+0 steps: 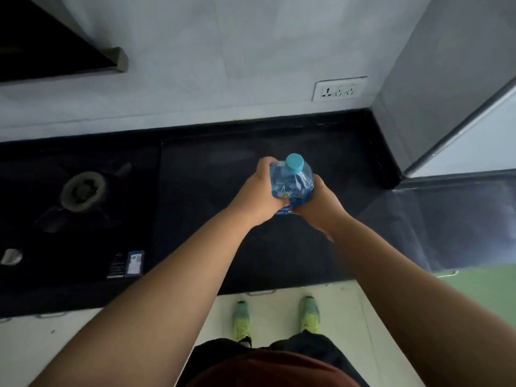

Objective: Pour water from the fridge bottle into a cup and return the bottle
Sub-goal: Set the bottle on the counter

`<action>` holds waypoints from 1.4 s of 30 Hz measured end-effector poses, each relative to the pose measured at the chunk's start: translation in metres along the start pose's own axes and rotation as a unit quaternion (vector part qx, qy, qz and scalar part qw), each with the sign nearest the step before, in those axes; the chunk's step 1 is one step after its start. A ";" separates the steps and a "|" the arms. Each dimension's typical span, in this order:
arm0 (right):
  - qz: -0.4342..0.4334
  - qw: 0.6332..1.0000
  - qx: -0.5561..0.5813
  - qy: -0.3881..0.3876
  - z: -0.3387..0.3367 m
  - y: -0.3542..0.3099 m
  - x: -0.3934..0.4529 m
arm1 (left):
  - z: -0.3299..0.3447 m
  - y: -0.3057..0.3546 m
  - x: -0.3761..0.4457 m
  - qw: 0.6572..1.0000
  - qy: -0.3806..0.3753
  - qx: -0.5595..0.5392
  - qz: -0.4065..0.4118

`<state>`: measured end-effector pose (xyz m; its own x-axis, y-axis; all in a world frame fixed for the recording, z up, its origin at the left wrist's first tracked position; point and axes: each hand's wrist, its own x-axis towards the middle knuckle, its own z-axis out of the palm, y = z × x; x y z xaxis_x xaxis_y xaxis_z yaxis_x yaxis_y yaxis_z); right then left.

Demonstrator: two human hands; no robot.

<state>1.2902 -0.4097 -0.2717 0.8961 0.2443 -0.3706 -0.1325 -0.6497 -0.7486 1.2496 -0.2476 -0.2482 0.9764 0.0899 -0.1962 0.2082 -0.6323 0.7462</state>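
A clear blue plastic water bottle with a light blue cap on it stands upright above the black countertop. My left hand wraps its left side and my right hand wraps its right side, both around the body below the shoulder. The bottle's lower part is hidden by my hands. No cup is in view.
A gas stove burner lies on the counter to the left, with a knob near the front edge. The grey fridge stands at the right. A wall socket sits above the counter. A hood hangs at upper left.
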 end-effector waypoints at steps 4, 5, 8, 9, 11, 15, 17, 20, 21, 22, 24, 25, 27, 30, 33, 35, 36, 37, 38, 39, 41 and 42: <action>-0.004 1.000 -0.017 -0.017 0.002 0.015 0.020 | 0.022 -0.010 0.012 0.999 0.019 0.029 -0.027; -0.003 1.000 -0.019 -0.018 0.003 0.018 0.024 | 0.026 -0.012 0.016 0.999 0.020 0.034 -0.031; 0.007 0.999 -0.030 -0.024 0.005 0.027 0.034 | 0.035 -0.015 0.025 0.998 0.020 0.045 -0.046; 0.012 0.999 -0.033 -0.026 0.005 0.030 0.037 | 0.038 -0.016 0.029 0.997 0.017 0.050 -0.050; 0.024 0.999 -0.036 -0.030 0.005 0.035 0.041 | 0.044 -0.017 0.034 0.997 0.010 0.060 -0.057; 0.044 0.997 -0.047 -0.052 0.008 0.044 0.047 | 0.055 -0.025 0.041 0.995 -0.008 0.070 -0.074; 0.059 0.995 -0.045 -0.060 0.010 0.049 0.048 | 0.060 -0.029 0.041 0.994 -0.011 0.069 -0.083; 0.064 0.995 -0.051 -0.056 0.011 0.051 0.050 | 0.062 -0.031 0.041 0.994 -0.011 0.068 -0.083; 0.068 0.994 -0.059 -0.057 0.011 0.050 0.051 | 0.062 -0.032 0.041 0.994 -0.013 0.068 -0.082; 0.073 0.993 -0.067 -0.059 0.011 0.049 0.051 | 0.061 -0.032 0.042 0.994 -0.016 0.068 -0.085; 0.083 0.991 -0.079 -0.063 0.011 0.044 0.050 | 0.061 -0.031 0.043 0.993 -0.019 0.057 -0.097; 0.091 0.989 -0.095 -0.069 0.010 0.041 0.050 | 0.061 -0.030 0.043 0.993 -0.021 0.048 -0.106; 0.104 0.982 -0.130 -0.087 0.009 0.040 0.049 | 0.058 -0.026 0.042 0.991 -0.036 0.030 -0.126; 0.121 0.976 -0.159 -0.084 0.001 0.035 0.042 | 0.044 -0.020 0.036 0.986 -0.076 0.026 -0.144; 0.094 0.973 -0.196 -0.081 -0.020 0.020 0.022 | 0.022 -0.013 0.025 0.985 -0.086 0.048 -0.143; 0.076 0.979 -0.182 -0.057 -0.037 0.005 0.003 | 0.004 -0.006 0.015 0.983 -0.088 0.018 -0.163; 0.069 0.982 -0.171 -0.034 -0.046 -0.001 -0.004 | -0.004 -0.002 0.010 0.981 -0.084 -0.007 -0.172; 0.060 0.985 -0.160 -0.015 -0.054 -0.006 -0.008 | -0.013 0.003 0.004 0.982 -0.077 -0.020 -0.173; 0.046 0.988 -0.148 0.000 -0.060 -0.012 -0.013 | -0.021 0.009 -0.002 0.984 -0.065 -0.013 -0.168; 0.021 0.989 -0.143 0.014 -0.065 -0.018 -0.014 | -0.029 0.014 -0.007 0.986 -0.047 0.004 -0.160; -0.050 0.987 -0.151 0.027 -0.074 -0.034 -0.015 | -0.046 0.028 -0.018 0.988 0.001 0.034 -0.148; -0.087 0.984 -0.154 0.029 -0.077 -0.043 -0.014 | -0.054 0.036 -0.025 0.988 0.025 0.046 -0.146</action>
<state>1.3164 -0.4409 -0.1919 0.9176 0.3353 -0.2135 0.1511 -0.7909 -0.5930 1.2362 -0.2307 -0.1818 0.8774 0.3149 -0.3620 0.4779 -0.6413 0.6003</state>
